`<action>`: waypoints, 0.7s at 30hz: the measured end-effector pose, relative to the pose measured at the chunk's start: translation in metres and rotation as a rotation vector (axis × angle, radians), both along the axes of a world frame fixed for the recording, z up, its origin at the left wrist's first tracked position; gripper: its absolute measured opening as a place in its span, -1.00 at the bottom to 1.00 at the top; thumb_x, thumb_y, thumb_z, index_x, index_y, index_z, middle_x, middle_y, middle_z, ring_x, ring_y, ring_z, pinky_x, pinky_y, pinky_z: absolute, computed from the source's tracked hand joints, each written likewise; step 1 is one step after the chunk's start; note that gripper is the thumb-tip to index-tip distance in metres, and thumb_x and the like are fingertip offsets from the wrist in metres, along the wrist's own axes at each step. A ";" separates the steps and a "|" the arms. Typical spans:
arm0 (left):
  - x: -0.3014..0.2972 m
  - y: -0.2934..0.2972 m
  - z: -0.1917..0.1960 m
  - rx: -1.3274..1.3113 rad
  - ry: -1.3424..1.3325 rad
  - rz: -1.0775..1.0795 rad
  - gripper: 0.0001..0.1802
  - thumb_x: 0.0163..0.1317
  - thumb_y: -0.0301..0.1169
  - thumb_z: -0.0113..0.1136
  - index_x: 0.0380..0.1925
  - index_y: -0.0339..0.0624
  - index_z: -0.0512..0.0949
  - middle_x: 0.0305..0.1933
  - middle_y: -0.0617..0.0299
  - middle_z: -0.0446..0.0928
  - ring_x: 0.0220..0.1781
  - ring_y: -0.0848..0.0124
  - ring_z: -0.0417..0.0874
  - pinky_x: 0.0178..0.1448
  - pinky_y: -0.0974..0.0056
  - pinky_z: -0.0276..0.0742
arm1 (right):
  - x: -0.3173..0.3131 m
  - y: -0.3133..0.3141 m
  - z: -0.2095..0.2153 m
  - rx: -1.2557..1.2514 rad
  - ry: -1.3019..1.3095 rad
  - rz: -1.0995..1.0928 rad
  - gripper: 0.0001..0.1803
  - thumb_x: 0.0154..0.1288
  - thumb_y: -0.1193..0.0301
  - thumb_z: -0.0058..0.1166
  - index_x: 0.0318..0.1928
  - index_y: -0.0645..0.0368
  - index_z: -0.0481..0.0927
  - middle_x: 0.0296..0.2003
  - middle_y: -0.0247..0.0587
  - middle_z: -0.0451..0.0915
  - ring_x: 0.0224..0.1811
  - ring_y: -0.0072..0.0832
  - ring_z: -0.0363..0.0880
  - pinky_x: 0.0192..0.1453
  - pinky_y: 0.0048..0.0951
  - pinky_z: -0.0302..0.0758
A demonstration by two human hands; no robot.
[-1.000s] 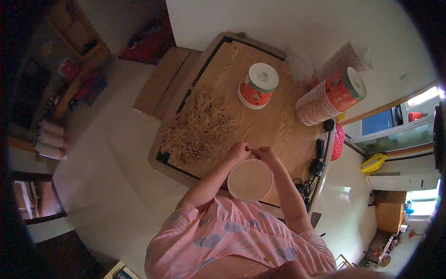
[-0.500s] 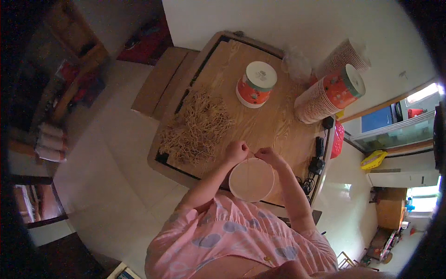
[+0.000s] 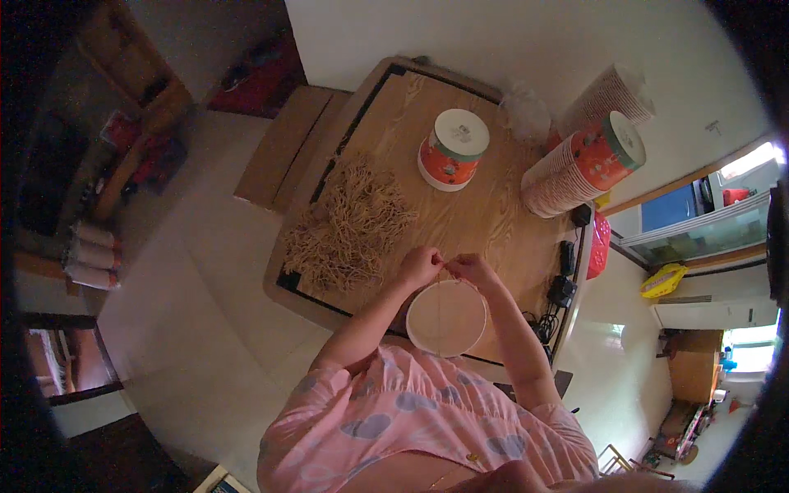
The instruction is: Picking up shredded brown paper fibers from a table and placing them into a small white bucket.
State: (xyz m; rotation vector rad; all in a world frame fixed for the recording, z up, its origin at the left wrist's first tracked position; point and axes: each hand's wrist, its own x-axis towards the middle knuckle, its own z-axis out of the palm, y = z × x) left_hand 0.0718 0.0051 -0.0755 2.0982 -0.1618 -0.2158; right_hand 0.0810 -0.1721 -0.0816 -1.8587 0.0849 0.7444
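My left hand [image 3: 422, 267] and my right hand [image 3: 468, 269] meet in a pinch just beyond the far rim of a round white paper bucket [image 3: 427, 322]. Between their fingertips runs a thin tan twine [image 3: 439, 304], which hangs down across the bucket's round face. The bucket stands close to my body at the table's near edge, and its side is mostly out of sight. Left of my hands lies a loose, tangled heap of tan twine pieces [image 3: 349, 226]. Farther off, an orange-red printed paper bucket [image 3: 448, 164] rests upside down, its white base up.
Two nested stacks of paper buckets, a near one [image 3: 563, 177] and a far one [image 3: 608, 94], lie at the right by the wall. Black adapters and cords [image 3: 561, 291] line the right edge of the wooden table [image 3: 493, 222]. A clear plastic bag [image 3: 526, 115] sits at the back.
My right hand has drawn slightly left, so the fingertips of both hands are closer together on the twine. The bucket and the twine heap keep their places.
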 end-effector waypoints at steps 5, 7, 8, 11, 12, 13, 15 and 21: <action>-0.001 0.000 -0.002 -0.025 -0.005 0.016 -0.86 -0.11 -0.35 0.16 -0.58 -0.18 0.52 -0.56 0.15 0.53 -0.46 0.23 0.56 -0.36 0.19 0.45 | -0.004 0.003 0.012 -0.038 0.043 0.020 -0.80 0.08 0.32 0.09 -0.46 0.23 0.55 -0.62 -0.46 0.42 -0.58 -0.71 0.30 -0.50 -0.66 0.26; -0.001 0.000 -0.002 -0.019 0.021 0.017 -0.87 -0.13 -0.36 0.18 -0.56 -0.17 0.54 -0.55 0.14 0.53 -0.44 0.26 0.57 -0.34 0.22 0.46 | -0.006 0.003 0.019 0.076 0.043 0.011 -0.80 0.10 0.32 0.08 -0.45 0.22 0.55 -0.61 -0.46 0.42 -0.58 -0.72 0.30 -0.50 -0.66 0.25; -0.002 0.000 -0.002 -0.021 0.022 0.018 -0.87 -0.13 -0.36 0.18 -0.56 -0.17 0.54 -0.55 0.14 0.53 -0.44 0.26 0.57 -0.34 0.22 0.46 | -0.007 0.002 0.023 0.193 0.042 0.001 -0.80 0.11 0.32 0.06 -0.44 0.21 0.55 -0.60 -0.46 0.42 -0.57 -0.73 0.30 -0.50 -0.67 0.25; -0.005 0.003 -0.001 -0.090 0.038 -0.017 -0.90 -0.09 -0.45 0.18 -0.52 -0.21 0.53 -0.51 0.18 0.56 -0.44 0.38 0.59 -0.33 0.30 0.47 | -0.010 0.003 0.031 0.270 0.106 -0.051 -0.83 0.09 0.33 0.07 -0.44 0.17 0.59 -0.61 -0.47 0.44 -0.59 -0.71 0.30 -0.51 -0.64 0.22; -0.007 0.002 -0.002 -0.270 0.069 0.013 -0.89 -0.08 -0.47 0.19 -0.49 -0.21 0.53 -0.48 0.22 0.56 -0.41 0.42 0.58 -0.29 0.33 0.48 | -0.010 0.001 0.029 0.271 0.106 -0.053 -0.83 0.09 0.33 0.07 -0.44 0.17 0.59 -0.61 -0.47 0.44 -0.59 -0.71 0.30 -0.51 -0.64 0.22; -0.008 0.002 -0.003 -0.450 0.101 0.045 -0.88 -0.07 -0.49 0.19 -0.45 -0.21 0.54 -0.45 0.25 0.56 -0.39 0.46 0.58 -0.25 0.35 0.48 | -0.011 -0.002 0.024 0.293 0.106 -0.068 -0.83 0.09 0.33 0.06 -0.43 0.17 0.58 -0.60 -0.46 0.45 -0.59 -0.70 0.31 -0.51 -0.65 0.23; -0.008 0.003 -0.002 -0.464 0.116 0.017 -0.87 -0.05 -0.49 0.20 -0.43 -0.21 0.54 -0.43 0.27 0.56 -0.37 0.48 0.57 -0.23 0.36 0.48 | -0.010 -0.006 0.020 0.316 0.108 -0.083 -0.83 0.10 0.33 0.05 -0.41 0.17 0.58 -0.59 -0.45 0.46 -0.59 -0.70 0.32 -0.51 -0.65 0.23; -0.006 0.004 0.002 -0.359 0.124 -0.022 -0.86 0.01 -0.40 0.19 -0.44 -0.22 0.55 -0.46 0.26 0.56 -0.40 0.49 0.56 -0.27 0.37 0.47 | -0.010 -0.003 0.019 0.320 0.100 -0.068 -0.80 0.14 0.31 0.02 -0.47 0.19 0.51 -0.60 -0.46 0.40 -0.55 -0.73 0.30 -0.51 -0.71 0.20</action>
